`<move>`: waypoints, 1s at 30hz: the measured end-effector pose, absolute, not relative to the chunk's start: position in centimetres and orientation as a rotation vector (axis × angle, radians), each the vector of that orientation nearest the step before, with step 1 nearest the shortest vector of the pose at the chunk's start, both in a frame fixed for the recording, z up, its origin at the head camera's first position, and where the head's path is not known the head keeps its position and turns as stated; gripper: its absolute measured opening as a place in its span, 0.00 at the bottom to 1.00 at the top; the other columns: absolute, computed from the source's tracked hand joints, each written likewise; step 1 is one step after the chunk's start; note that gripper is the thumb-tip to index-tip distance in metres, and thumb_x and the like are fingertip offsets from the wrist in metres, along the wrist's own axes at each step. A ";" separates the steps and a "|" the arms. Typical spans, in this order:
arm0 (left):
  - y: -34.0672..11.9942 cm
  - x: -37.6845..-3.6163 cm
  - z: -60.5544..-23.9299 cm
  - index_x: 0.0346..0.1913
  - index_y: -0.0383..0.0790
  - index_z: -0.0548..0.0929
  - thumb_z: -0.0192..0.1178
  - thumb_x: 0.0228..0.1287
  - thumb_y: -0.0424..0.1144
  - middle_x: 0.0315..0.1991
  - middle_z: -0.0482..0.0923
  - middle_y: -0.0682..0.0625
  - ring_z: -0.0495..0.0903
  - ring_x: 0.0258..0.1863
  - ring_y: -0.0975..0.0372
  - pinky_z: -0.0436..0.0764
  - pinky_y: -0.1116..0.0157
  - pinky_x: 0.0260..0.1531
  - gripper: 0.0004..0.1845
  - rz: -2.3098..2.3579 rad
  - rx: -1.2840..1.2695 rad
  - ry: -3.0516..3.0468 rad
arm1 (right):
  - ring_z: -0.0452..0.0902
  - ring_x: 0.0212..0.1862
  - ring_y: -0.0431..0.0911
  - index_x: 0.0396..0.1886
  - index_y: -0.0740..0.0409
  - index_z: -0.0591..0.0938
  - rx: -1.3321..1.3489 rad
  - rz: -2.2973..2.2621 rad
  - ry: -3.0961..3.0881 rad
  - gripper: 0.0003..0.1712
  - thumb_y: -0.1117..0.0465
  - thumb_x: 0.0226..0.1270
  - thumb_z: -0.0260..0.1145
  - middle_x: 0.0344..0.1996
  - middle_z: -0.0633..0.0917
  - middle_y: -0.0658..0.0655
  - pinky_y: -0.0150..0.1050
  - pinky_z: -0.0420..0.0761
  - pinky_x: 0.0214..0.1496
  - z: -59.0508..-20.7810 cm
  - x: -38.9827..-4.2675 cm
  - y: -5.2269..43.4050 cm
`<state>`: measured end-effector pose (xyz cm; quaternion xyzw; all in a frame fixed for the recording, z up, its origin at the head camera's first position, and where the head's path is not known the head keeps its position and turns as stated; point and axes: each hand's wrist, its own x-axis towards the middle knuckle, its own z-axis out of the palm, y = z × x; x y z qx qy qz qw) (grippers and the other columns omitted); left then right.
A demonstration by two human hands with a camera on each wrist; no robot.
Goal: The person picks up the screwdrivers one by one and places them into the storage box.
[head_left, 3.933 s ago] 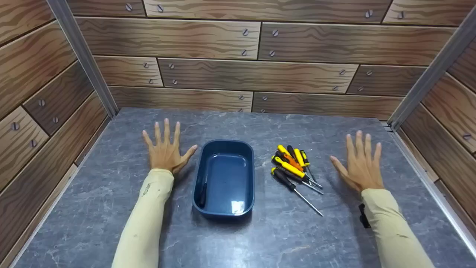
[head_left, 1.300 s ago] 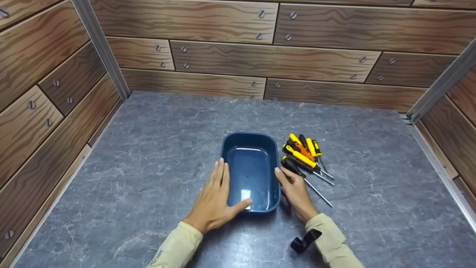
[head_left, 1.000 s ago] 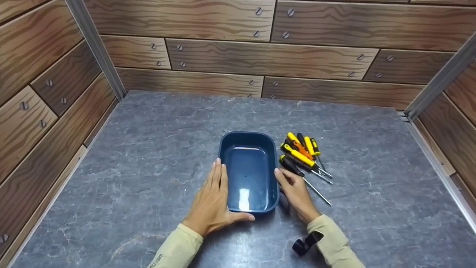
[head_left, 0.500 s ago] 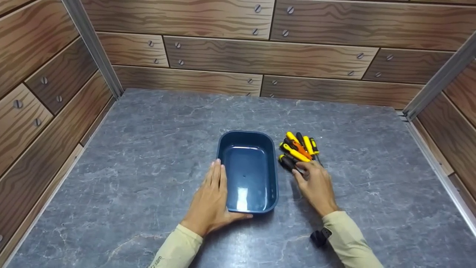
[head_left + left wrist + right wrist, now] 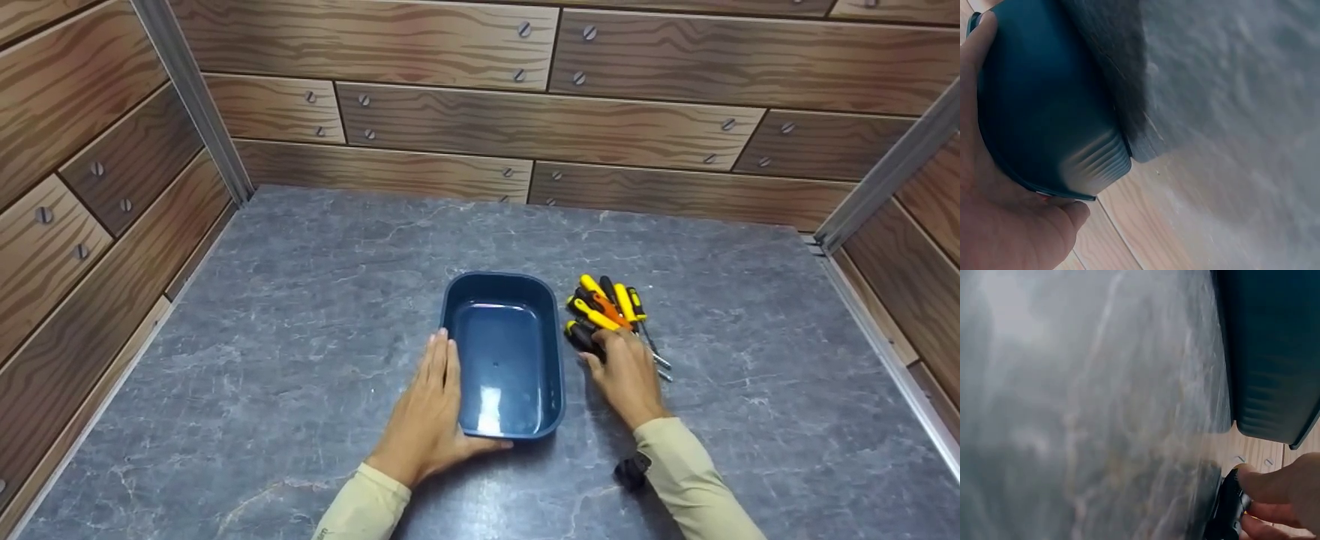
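A deep blue rectangular plastic tray (image 5: 501, 360) stands on the table, with nothing lying inside it. My left hand (image 5: 424, 405) rests along its left wall with straight fingers, the thumb across the near end. In the left wrist view, fingers and thumb lie against the tray's outer wall (image 5: 1044, 84). To the right of the tray my right hand (image 5: 628, 375) is at the near side of a pile of screwdrivers (image 5: 604, 304). Thumb and fingertips pinch the black handle of a screwdriver (image 5: 1229, 509); the hand hides its shaft.
The pile has yellow, black and orange handles (image 5: 609, 309), with metal shafts pointing toward the near right. The grey marbled table (image 5: 330, 262) is bounded by wood-patterned walls (image 5: 435, 116) and metal corner posts (image 5: 187, 97). A black wrist device (image 5: 631, 472) sits at the right sleeve.
Both hands left the table and came to the tray, which shifted right. Then my right hand moved from the tray's right wall to the pile and took the black screwdriver's handle.
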<state>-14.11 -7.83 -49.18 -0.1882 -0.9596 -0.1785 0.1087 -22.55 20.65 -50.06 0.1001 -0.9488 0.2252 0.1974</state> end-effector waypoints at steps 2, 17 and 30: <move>-7.9 -14.0 -49.2 0.77 0.21 0.50 0.62 0.42 0.82 0.79 0.43 0.27 0.47 0.78 0.39 0.57 0.49 0.74 0.77 -0.545 -0.547 -2.814 | 0.82 0.41 0.66 0.39 0.69 0.85 0.298 0.633 -2.641 0.15 0.69 0.52 0.79 0.36 0.86 0.68 0.60 0.79 0.44 -50.2 -22.6 20.7; -7.9 -14.1 -48.9 0.77 0.21 0.49 0.67 0.41 0.79 0.79 0.41 0.27 0.44 0.78 0.40 0.54 0.48 0.75 0.77 -0.642 -0.559 -2.814 | 0.81 0.43 0.65 0.45 0.75 0.84 0.364 0.708 -2.707 0.17 0.74 0.55 0.74 0.40 0.84 0.71 0.60 0.81 0.47 -48.8 -22.3 21.5; -7.9 -14.1 -49.0 0.77 0.21 0.49 0.66 0.41 0.79 0.79 0.41 0.27 0.44 0.78 0.40 0.55 0.49 0.75 0.77 -0.646 -0.559 -2.810 | 0.80 0.44 0.61 0.42 0.67 0.86 0.709 0.560 -2.429 0.16 0.77 0.52 0.75 0.40 0.85 0.64 0.57 0.83 0.48 -44.2 -22.0 20.0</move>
